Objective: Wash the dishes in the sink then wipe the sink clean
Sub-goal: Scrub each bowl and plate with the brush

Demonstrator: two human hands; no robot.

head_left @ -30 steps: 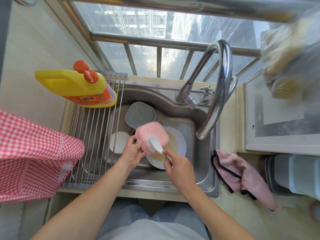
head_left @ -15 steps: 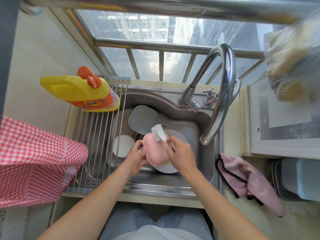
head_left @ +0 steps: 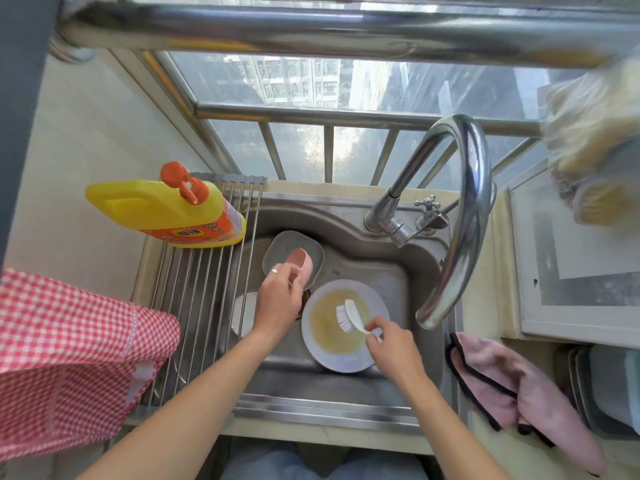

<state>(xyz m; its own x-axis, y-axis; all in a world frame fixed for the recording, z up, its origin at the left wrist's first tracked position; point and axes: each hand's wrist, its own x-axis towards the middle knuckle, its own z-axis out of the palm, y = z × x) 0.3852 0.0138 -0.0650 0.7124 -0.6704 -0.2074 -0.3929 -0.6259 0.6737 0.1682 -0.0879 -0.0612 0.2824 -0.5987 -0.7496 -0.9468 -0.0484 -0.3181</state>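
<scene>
Steel sink (head_left: 408,271) under window bars: left hand (head_left: 277,303) grips pink cup (head_left: 300,268) over grey dish (head_left: 294,252); right hand (head_left: 393,346) pinches brush (head_left: 349,315) on greasy plate (head_left: 346,325) (still oily). Risk: soapy cup slips, knocks dish.

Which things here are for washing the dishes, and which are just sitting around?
For the washing:
left hand holding pink cup
right hand holding white brush
greasy plate
clear lid
sink
tap
yellow soap bottle

Just sitting around:
pink cloth
checked cloth
</scene>
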